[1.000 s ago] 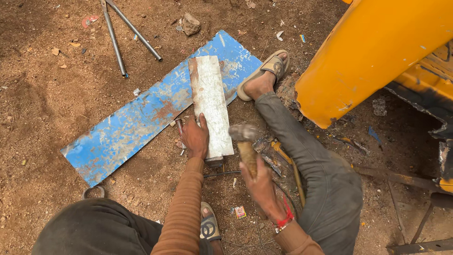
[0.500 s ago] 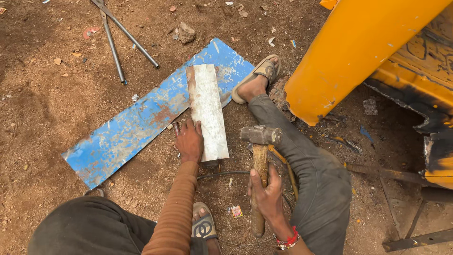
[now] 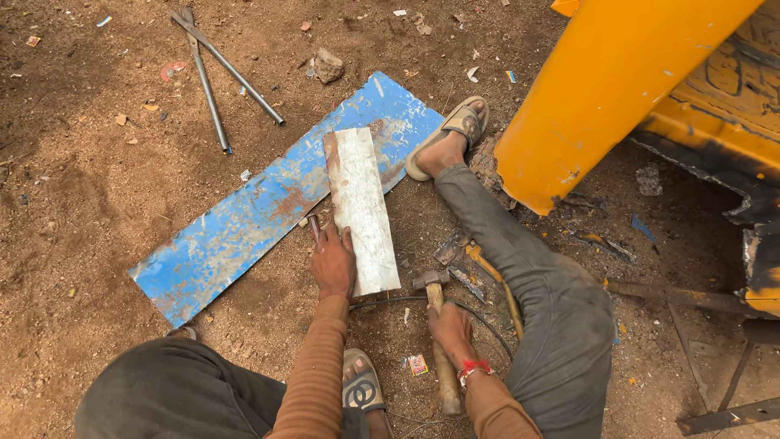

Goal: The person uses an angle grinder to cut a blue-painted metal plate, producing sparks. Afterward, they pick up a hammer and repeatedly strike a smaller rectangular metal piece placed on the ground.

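The right hand (image 3: 452, 332) is closed around the handle of one hammer (image 3: 439, 341), its head just beside the near end of one grey metal strip (image 3: 361, 207). The left hand (image 3: 333, 262) presses flat, fingers spread, on this strip's near left edge. The strip lies across one blue sheet (image 3: 244, 236), and two rods (image 3: 215, 73) lie at 11 o'clock, well apart.

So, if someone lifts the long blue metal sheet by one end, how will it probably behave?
The blue sheet looks thin and long, so it would probably sag and wobble. Its dents and curled edge suggest it bends easily. The pale strip lying across it, pressed by the left hand, would likely slide off.
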